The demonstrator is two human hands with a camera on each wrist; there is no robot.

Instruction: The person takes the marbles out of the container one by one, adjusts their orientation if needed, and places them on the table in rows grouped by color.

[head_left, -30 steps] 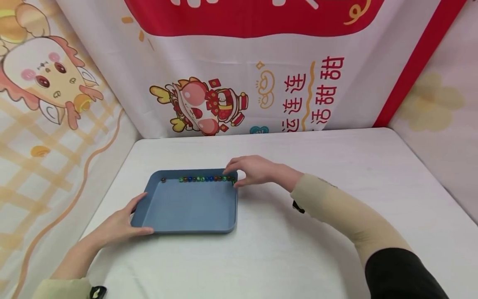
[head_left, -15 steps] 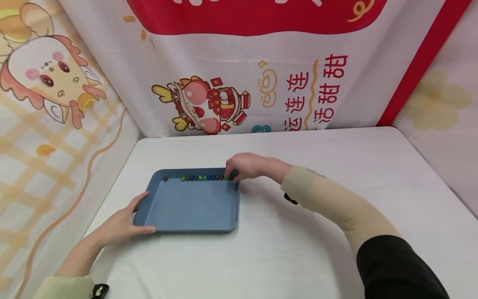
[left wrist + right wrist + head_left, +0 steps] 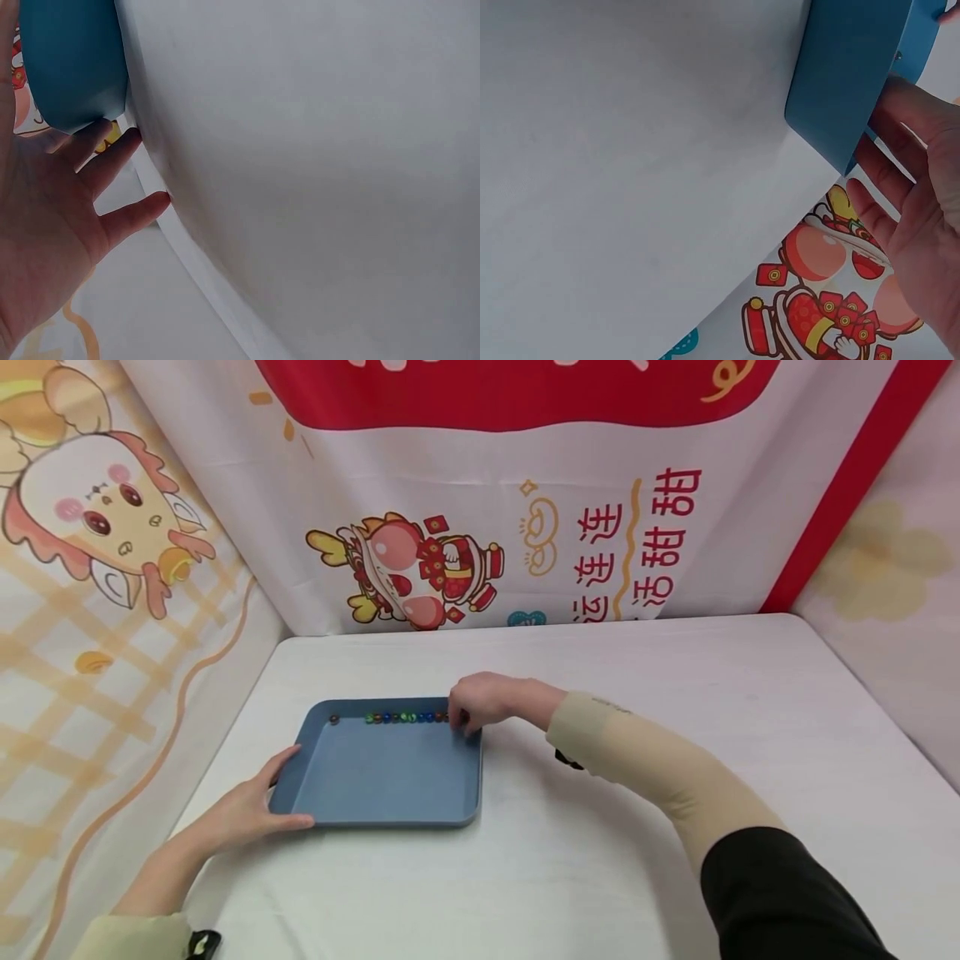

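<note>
A blue-grey rectangular tray (image 3: 382, 777) lies on the white tabletop. Green, blue and brown glass marbles (image 3: 412, 717) form a row along its far wall, and a lone brown marble (image 3: 334, 719) sits in the far left part. My left hand (image 3: 243, 810) rests against the tray's left end, thumb at the front edge and the other fingers spread, nearly straight. Over the row's right end, the fingers of my right hand (image 3: 483, 700) curl down round marbles there. The fingertips hide which marbles. One marble (image 3: 898, 55) shows beyond my right fingers in the right wrist view.
The white table (image 3: 637, 793) extends to the right and in front of the tray. A printed cloth (image 3: 405, 568) hangs behind it, with more printed cloth at the left side (image 3: 112, 652) and right side (image 3: 877, 560).
My right hand has lowered into the tray's far right corner, its fingers curling and drawing closer together, and now covers the row's right end. My left hand stays at the tray's left end.
</note>
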